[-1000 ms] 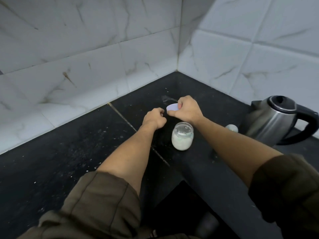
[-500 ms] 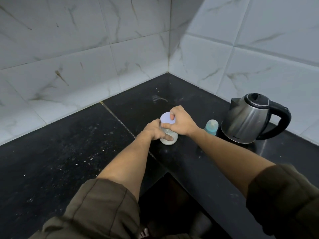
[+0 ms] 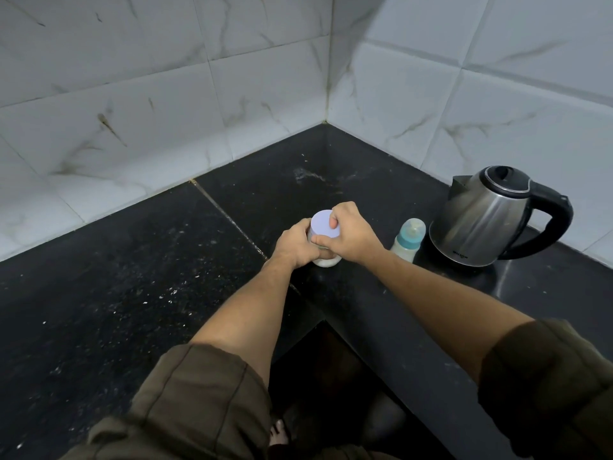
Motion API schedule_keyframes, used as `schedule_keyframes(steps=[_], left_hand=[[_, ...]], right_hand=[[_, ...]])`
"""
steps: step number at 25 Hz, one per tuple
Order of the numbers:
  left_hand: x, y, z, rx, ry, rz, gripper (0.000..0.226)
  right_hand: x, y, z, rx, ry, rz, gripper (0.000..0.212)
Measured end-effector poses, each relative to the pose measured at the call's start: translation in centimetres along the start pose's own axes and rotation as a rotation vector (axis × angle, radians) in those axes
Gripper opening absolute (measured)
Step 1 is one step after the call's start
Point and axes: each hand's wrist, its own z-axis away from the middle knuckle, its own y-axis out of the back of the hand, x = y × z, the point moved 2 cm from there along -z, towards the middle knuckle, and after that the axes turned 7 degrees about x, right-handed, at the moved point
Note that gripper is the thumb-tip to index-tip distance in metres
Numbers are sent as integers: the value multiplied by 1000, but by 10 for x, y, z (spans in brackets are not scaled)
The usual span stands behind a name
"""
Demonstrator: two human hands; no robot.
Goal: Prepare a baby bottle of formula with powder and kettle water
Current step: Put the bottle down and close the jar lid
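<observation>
Head view: left hand point(image 3: 296, 243) grips powder jar point(image 3: 326, 260); right hand point(image 3: 351, 234) grips lid point(image 3: 323, 223) atop it.

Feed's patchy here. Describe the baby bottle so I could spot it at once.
Find the steel kettle on the right of the black counter. The baby bottle stands just left of it, untouched. Its teal collar and clear domed cap set it apart from the white-lidded jar that the left hand and right hand hold.

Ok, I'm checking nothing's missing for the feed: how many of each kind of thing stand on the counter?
Powder jar with white lid: 1
Baby bottle: 1
Electric kettle: 1
Total: 3
</observation>
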Motion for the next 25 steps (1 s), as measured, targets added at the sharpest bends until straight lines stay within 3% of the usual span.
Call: schedule_keyframes(steps=[6, 10, 15, 18, 20, 23, 25], left_hand=[[2, 4, -2, 9, -5, -70, 79], [3, 5, -4, 25, -14, -113, 79], [5, 4, -5, 45, -20, -147, 81], [6, 6, -5, 51, -9, -148, 80], [5, 5, -6, 51, -12, -153, 78], [6, 6, -5, 51, -8, -163, 77], [6, 6, -6, 57, -14, -172, 79]], right_hand=[[-11, 12, -7, -2, 42, 209, 51], [-14, 25, -14, -159, -5, 258, 75], [-16, 31, -14, 25, 2, 585, 69], [-16, 36, -14, 82, 2, 565, 66], [-16, 35, -18, -64, 25, 359, 47], [-23, 26, -19, -349, 74, 294, 64], [-25, 24, -22, -254, 63, 399, 69]])
